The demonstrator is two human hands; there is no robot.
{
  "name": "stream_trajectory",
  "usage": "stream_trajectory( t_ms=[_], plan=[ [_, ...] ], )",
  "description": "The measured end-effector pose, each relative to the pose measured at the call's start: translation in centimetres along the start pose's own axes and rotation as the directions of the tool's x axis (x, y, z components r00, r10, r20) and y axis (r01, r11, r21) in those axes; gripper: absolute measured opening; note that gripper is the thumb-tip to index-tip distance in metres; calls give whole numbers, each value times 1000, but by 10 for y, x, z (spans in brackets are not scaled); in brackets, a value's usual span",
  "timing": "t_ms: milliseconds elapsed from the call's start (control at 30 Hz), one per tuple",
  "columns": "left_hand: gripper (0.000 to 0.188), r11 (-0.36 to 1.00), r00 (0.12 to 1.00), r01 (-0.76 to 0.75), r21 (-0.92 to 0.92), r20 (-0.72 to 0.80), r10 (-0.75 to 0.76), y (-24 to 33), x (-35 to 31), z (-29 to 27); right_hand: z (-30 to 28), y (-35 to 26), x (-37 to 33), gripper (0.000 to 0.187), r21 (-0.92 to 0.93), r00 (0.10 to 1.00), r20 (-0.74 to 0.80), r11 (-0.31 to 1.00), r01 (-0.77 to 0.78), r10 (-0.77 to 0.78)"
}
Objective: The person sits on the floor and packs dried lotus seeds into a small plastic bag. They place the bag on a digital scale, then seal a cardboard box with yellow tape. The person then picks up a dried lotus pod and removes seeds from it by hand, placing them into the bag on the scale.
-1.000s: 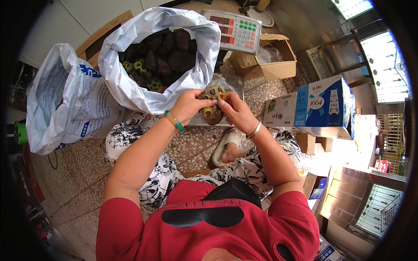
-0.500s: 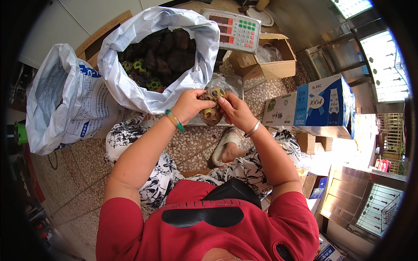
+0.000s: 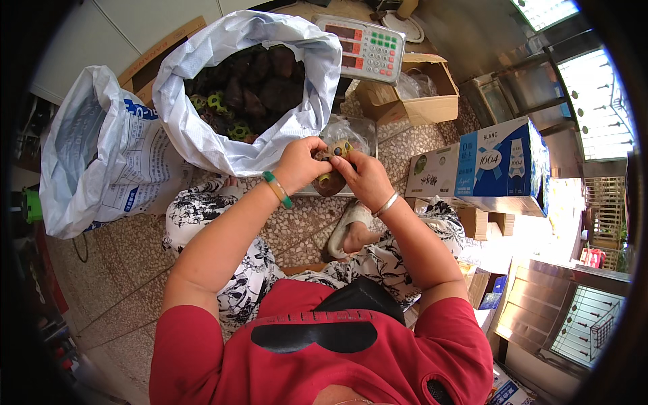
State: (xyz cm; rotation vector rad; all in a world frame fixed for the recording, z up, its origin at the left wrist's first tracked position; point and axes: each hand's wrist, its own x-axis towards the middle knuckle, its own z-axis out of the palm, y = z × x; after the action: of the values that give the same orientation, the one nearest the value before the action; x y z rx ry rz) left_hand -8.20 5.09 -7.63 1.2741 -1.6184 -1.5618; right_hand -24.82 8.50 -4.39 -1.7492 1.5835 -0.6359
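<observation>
- far left: a tall sack (image 3: 74,145) stands open, its mouth leaning; white woven plastic, wrinkled, with blue print on its side. the bottom is not visible.
- left of centre: a wider sack (image 3: 177,101) has its rim folded outward in stiff, creased folds. it holds many dark lumps (image 3: 273,74), rough and irregular. yellow-green pieces (image 3: 217,102), pierced with round holes, lie among them. whether these contents are finished or waiting cannot be told.
- centre: the left hand (image 3: 295,167), with a green bangle (image 3: 277,189) at its wrist, has thumb and fingers pinched on a brown lump (image 3: 329,186).
- the brown lump is between both hands, above a metal tray; rounded below, dull-skinned, partly hidden by fingers. a yellow part (image 3: 341,146) with dark round spots shows at its upper end. in this inspector's judgement, work on this piece is underway and incomplete, since both hands are engaged on it.
- the right hand (image 3: 368,181) is likewise closed on the lump, thumb close to the left thumb.
- beyond the hands: crumpled clear plastic (image 3: 356,133) lies on the shallow metal tray (image 3: 373,128).
- right: a hard-cased scale (image 3: 368,50) with coloured keys; an open cardboard box (image 3: 432,108); a smooth blue-and-white carton (image 3: 496,162), box-shaped.
</observation>
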Motion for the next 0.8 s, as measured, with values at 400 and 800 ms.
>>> stream_trajectory(
  t_ms=[400, 800],
  plan=[
    [46, 902, 999, 28, -430, 49, -8, 10, -10, -10, -27, 9, 8, 20, 852, 912, 397, 326, -410, 109],
    [28, 827, 961, 194, -528, 273, -52, 15, -10, -15, -18, 14, 8, 34, 711, 861, 487, 506, -489, 148]
  ],
)
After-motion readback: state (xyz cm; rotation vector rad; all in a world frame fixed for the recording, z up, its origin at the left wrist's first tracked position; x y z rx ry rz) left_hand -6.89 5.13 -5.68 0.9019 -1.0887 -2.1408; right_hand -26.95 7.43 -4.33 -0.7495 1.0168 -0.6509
